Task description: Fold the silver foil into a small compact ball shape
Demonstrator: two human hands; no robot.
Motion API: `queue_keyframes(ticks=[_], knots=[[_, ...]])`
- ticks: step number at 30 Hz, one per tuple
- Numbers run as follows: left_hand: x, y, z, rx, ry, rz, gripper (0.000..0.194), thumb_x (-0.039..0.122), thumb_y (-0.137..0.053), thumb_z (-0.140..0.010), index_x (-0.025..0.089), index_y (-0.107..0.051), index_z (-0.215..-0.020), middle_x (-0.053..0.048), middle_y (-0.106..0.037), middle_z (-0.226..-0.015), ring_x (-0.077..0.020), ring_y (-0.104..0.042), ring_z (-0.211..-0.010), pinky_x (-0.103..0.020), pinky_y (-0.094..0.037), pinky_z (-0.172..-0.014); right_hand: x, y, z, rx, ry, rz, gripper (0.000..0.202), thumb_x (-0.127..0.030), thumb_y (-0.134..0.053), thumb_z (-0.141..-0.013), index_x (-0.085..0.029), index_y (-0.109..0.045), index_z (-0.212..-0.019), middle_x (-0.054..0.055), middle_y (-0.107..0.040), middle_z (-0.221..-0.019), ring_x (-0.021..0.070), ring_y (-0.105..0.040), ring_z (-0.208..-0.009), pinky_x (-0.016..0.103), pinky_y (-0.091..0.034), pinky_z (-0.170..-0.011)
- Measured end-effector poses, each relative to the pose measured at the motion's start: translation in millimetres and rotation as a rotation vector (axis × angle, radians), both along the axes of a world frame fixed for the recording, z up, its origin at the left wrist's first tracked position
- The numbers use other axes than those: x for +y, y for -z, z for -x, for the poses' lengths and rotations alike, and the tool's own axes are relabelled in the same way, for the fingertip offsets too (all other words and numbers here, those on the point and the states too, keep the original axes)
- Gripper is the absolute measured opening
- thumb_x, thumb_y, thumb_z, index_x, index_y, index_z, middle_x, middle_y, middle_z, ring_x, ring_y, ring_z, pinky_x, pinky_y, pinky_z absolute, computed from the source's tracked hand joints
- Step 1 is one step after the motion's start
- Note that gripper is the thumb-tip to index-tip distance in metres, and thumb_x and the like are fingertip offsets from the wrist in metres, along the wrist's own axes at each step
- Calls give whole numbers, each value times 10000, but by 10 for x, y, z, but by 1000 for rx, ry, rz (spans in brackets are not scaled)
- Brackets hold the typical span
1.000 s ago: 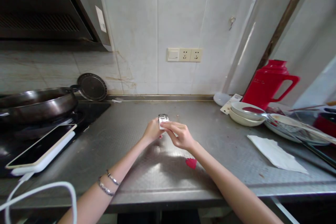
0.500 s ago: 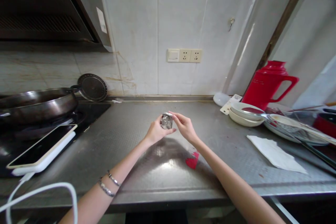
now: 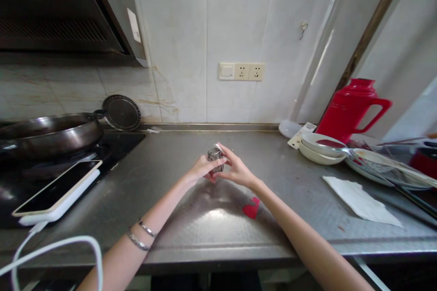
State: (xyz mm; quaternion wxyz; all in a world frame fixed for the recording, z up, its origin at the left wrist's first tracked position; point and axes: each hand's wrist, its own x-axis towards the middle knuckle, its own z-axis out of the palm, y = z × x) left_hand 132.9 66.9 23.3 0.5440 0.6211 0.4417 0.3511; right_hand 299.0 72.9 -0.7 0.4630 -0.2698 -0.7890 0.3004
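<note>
A small clear, dark-patterned block-like object point(image 3: 215, 154) is held up over the middle of the steel counter point(image 3: 170, 168). My left hand point(image 3: 202, 167) grips it from the left, its thumb or a finger lying across the front. From the right, my right hand point(image 3: 235, 167) closes on the same object, with one finger at its top edge and others low at its side. Parts of the object are covered by the fingers. Below the hands, a red heart-shaped piece point(image 3: 251, 208) lies on the counter near my right forearm.
On the left are a pan point(image 3: 51, 136) on the stove and a phone point(image 3: 58, 188) with a white cable point(image 3: 68, 242). At right stand a red thermos point(image 3: 348, 109), stacked bowls point(image 3: 321, 152), plates and a white tissue point(image 3: 358, 200).
My right hand has come lower around the object's right side, and my left fingers now cross its front. The object looks turned. The view has shifted slightly.
</note>
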Motion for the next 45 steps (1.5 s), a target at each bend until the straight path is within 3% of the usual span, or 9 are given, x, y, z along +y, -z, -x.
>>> queue_keyframes(ticks=[9, 12, 15, 21, 25, 28, 33, 40, 45], knots=[[20, -32, 90, -103, 336, -29, 867, 458, -777, -639, 220, -379, -1372, -168, -629, -1166, -202, -685, -788, -369, -560, -728, 53, 8, -15, 98, 57, 66, 763, -264, -785, -635, -242, -470, -1330, 112, -535, -1283, 222, -576, -1094, 352, -536, -870], [81, 94, 56, -130, 239, -220, 1230, 275, -865, -525, 233, -79, -1471, -207, -547, -1293, -264, -595, -1120, -466, -434, -983, 34, -17, 17, 175, 110, 183, 780, -273, -800, -603, -221, -486, -1316, 114, -586, -1221, 220, -621, -1017, 347, -564, -805], [132, 236, 7, -72, 111, -367, 1308, 246, -848, -557, 221, 93, -1465, -222, -494, -1344, -285, -519, -1222, -504, -355, -1048, -19, -87, 55, 206, 128, 279, 766, -280, -795, -606, -208, -496, -1308, 103, -641, -1153, 219, -650, -967, 349, -574, -773], [153, 299, -34, 27, -76, -617, 945, 308, -838, -565, 178, -289, -1323, -172, -531, -1283, -270, -554, -1154, -436, -400, -1011, -98, -185, 78, 249, 45, 320, 643, -302, -759, -665, -214, -540, -1263, 84, -634, -1208, 218, -656, -1003, 367, -543, -864], [123, 246, -36, 55, -147, -629, 830, 350, -839, -556, 170, -363, -1211, -144, -579, -1192, -249, -586, -1082, -395, -446, -950, -80, -159, 80, 293, 20, 333, 550, -393, -706, -733, -218, -571, -1236, 76, -647, -1195, 220, -647, -1030, 359, -541, -872], [96, 224, -39, 19, -151, -577, 804, 339, -845, -547, 191, -372, -1180, -103, -613, -1124, -225, -618, -1003, -362, -478, -892, -38, -136, 86, 381, 59, 432, 461, -489, -579, -821, -211, -604, -1188, 72, -677, -1124, 203, -677, -928, 305, -585, -715], [51, 236, -66, -74, -56, -490, 812, 283, -838, -564, 207, -343, -1204, -92, -617, -1132, -207, -633, -973, -339, -492, -869, 70, -105, 27, 389, 216, 507, 397, -538, -642, -729, -171, -662, -879, 46, -705, -883, 208, -689, -734, 283, -571, -493], [-4, 243, -98, -10, -61, -485, 824, 311, -837, -554, 205, -360, -1217, -100, -573, -1174, -191, -605, -976, -293, -489, -832, 93, -157, -82, 201, 422, 79, 344, -483, -550, -823, -177, -703, -850, 58, -716, -911, 238, -643, -921, 310, -528, -717], [16, 276, -106, 19, -80, -523, 792, 284, -821, -566, 190, -370, -1211, -108, -584, -1157, -190, -603, -977, -291, -478, -838, -21, -171, -34, 133, 375, 30, 352, -431, -502, -872, -173, -681, -711, -9, -634, -632, 150, -582, -616, 232, -421, -551]])
